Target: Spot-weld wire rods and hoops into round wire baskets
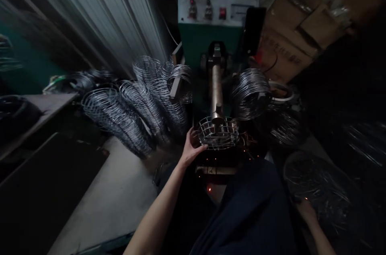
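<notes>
My left hand (192, 147) grips the left rim of a round wire basket (218, 142), thumb along its near side and fingers around the edge. The basket sits at the lower tip of a copper-coloured electrode arm (216, 92) on a green welding machine (196, 40). Orange sparks (210, 189) fall below it, in front of my knees. Down at the right, my right hand (306, 210) is at the edge of a dark pile of thin wire pieces (319, 186). Its fingers are lost in shadow, so whether they hold anything is hidden.
Stacks of nested wire baskets (117, 118) lean left of the machine. A bundle of wire rings (251, 92) hangs right of the electrode arm. Cardboard boxes (289, 42) stand behind at the right, a corrugated metal wall (120, 9) at the left.
</notes>
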Available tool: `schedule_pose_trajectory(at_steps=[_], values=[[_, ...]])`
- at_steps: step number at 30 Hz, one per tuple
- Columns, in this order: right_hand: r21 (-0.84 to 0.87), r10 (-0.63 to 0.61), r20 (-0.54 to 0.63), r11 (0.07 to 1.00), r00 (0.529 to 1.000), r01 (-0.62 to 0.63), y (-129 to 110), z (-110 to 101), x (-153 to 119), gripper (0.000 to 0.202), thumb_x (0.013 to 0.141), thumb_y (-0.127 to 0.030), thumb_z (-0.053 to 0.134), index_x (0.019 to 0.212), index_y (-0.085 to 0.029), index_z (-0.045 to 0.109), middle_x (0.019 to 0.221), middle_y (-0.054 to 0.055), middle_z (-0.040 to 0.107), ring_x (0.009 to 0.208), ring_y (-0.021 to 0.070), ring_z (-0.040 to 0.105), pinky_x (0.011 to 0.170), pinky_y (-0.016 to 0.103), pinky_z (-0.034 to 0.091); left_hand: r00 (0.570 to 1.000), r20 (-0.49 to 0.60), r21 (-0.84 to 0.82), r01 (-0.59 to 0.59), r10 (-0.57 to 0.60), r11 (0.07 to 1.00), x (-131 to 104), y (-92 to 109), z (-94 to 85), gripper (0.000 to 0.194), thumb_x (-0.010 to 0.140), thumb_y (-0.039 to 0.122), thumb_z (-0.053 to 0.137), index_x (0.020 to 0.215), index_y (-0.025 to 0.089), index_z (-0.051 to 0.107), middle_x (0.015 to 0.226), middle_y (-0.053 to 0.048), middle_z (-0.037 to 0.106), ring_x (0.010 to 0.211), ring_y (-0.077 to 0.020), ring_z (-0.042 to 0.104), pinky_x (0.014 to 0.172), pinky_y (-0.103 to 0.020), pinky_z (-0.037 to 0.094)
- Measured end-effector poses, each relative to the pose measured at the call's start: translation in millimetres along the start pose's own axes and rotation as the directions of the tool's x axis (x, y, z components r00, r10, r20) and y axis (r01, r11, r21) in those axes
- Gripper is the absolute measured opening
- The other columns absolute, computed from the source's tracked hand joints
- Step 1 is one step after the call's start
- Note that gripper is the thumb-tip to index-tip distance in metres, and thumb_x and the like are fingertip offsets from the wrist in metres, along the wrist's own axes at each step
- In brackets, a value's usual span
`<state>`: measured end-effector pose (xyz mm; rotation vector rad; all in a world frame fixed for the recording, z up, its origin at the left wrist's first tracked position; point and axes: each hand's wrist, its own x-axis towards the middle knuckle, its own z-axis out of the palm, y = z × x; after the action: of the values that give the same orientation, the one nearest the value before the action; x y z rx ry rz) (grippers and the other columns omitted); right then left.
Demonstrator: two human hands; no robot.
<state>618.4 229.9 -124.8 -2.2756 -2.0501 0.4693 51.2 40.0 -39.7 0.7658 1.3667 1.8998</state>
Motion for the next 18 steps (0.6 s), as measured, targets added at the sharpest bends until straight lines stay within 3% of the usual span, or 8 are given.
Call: schedule_pose_trajectory(at_steps=[4, 8, 14, 18], values=[[0.061, 0.08, 0.005, 0.995, 0.997, -0.081, 6.9, 4.7, -2.4, 0.033, 0.073, -0.035, 0.041, 0.087, -0.019, 0.065, 0.097, 0.019, 0.073, 0.1, 0.0397, 0.071, 0.088, 0.051, 0.058, 0.998, -0.052, 0.041, -0.043, 0.045, 0.998, -9.3, 21.1, -8.4, 0.108, 0.061, 0.039, 0.093, 0.148, 0.038, 0.03, 0.149, -0.011, 0.043, 0.137, -0.0318, 0.05, 0.107, -0.049, 0.051], [0.132, 0.097, -0.009, 0.987, 0.995, -0.095, 3.0, 6.1, -4.6, 0.037, 0.078, -0.039, 0.042, 0.098, -0.018, 0.065, 0.106, 0.021, 0.072, 0.105, 0.0394, 0.07, 0.094, 0.05, 0.055, 0.996, -0.061, 0.122, -0.063, 0.071, 0.991, -18.5, 40.3, -15.6, 0.102, 0.062, 0.038, 0.092, 0.146, 0.037, 0.035, 0.141, -0.008, 0.048, 0.133, -0.0281, 0.052, 0.11, -0.047, 0.048], [0.264, 0.05, -0.05, 0.964, 0.998, -0.035, -11.0, 5.3, -5.5, 0.037, 0.073, -0.038, 0.046, 0.096, -0.019, 0.067, 0.105, 0.017, 0.073, 0.107, 0.0384, 0.069, 0.095, 0.048, 0.054, 0.997, -0.037, 0.214, -0.057, 0.066, 0.975, -12.1, 46.8, -17.0, 0.103, 0.063, 0.037, 0.092, 0.147, 0.04, 0.032, 0.148, -0.007, 0.044, 0.14, -0.0289, 0.047, 0.113, -0.046, 0.047], [0.353, 0.024, -0.1, 0.936, 0.995, 0.013, -24.1, -5.8, -11.0, 0.054, 0.078, -0.056, 0.047, 0.105, -0.016, 0.07, 0.106, 0.018, 0.073, 0.104, 0.0381, 0.069, 0.094, 0.047, 0.054, 0.997, 0.004, 0.269, -0.07, 0.072, 0.961, -11.3, 55.9, -13.4, 0.108, 0.063, 0.038, 0.092, 0.151, 0.042, 0.029, 0.147, -0.007, 0.047, 0.141, -0.0302, 0.046, 0.116, -0.05, 0.044]])
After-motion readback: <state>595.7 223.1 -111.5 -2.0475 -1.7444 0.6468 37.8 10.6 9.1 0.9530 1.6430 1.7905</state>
